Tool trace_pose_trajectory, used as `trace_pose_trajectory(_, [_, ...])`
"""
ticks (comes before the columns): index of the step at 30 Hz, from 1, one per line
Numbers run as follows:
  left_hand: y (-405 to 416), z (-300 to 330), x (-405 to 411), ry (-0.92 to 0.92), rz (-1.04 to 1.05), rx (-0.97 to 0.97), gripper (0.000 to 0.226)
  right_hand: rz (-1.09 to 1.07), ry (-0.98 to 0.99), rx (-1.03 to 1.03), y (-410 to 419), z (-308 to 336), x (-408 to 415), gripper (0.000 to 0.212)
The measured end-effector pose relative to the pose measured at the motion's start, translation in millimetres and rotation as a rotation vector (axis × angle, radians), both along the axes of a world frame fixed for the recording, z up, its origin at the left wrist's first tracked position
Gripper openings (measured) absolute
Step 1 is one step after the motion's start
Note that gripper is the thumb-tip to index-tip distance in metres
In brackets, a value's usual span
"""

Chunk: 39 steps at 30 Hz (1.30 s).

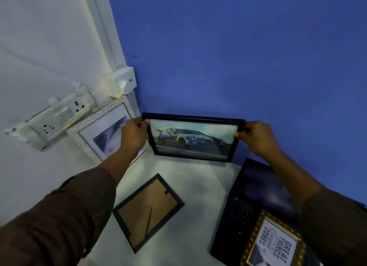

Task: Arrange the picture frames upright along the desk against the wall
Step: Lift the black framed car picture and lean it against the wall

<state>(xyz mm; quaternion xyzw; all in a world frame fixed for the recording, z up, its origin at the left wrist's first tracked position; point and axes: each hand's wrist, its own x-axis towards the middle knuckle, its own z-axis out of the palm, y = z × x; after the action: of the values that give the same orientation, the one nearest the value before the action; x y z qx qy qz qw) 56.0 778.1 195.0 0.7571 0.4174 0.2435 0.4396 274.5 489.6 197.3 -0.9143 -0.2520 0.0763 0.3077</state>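
A black frame with a racing-car picture [191, 139] stands upright at the back of the white desk [200, 184], against the blue wall. My left hand [134, 135] grips its left edge and my right hand [256, 137] grips its upper right corner. To its left a white textured frame [101, 126] leans upright on the white side wall, partly hidden by my left hand. A black frame [148, 211] lies face down on the desk, its brown back and stand showing. At the bottom right a gold frame with a quote [273, 244] lies on a laptop.
An open black laptop [248, 202] takes up the desk's right side, its screen toward the blue wall. White socket boxes [57, 118] and a switch box [124, 82] jut from the white wall on the left, just above the white frame.
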Motion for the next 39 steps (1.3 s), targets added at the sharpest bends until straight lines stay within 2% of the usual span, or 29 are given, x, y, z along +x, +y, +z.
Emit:
trace_pose_trajectory(6, [50.7, -59.6, 74.2, 0.15, -0.215, -0.063, 0.024, -0.218, 0.062, -0.106, 32.2, -51.6, 34.2, 0.023])
trace_pose_trajectory(10, [69.6, -95.9, 117.4, 0.266, -0.354, 0.019, 0.019, -0.349, 0.12, -0.215, 51.8, -88.1, 49.8, 0.028])
trace_pose_trajectory(13, [80.8, -122.2, 137.8, 0.309, -0.46, 0.035, 0.029, -0.419, 0.162, -0.298, 56.9, -104.7, 55.1, 0.03])
trace_pose_trajectory(16, [88.1, -132.3, 156.2, 0.341, -0.503, 0.053, 0.027, -0.479, 0.184, -0.322, 60.4, -110.6, 61.5, 0.029])
trace_pose_trajectory(25, [103.3, -157.2, 177.5, 0.286, -0.523, -0.078, 0.035, -0.515, 0.204, -0.328, 65.7, -109.0, 65.0, 0.026])
trace_pose_trajectory(30, [89.2, -136.6, 172.0, 0.286, -0.473, -0.189, 0.031, -0.573, 0.226, -0.239, 64.6, -101.3, 57.2, 0.027])
trace_pose_trajectory(37, [82.7, -143.2, 138.1, 0.369, -0.356, -0.228, 0.041, -0.608, 0.062, -0.203, 54.9, -88.0, 33.0, 0.047])
trace_pose_trajectory(39, [84.0, -148.5, 123.0, 0.376, -0.355, -0.216, 0.053, -0.57, -0.016, -0.183, 57.2, -86.0, 21.6, 0.051])
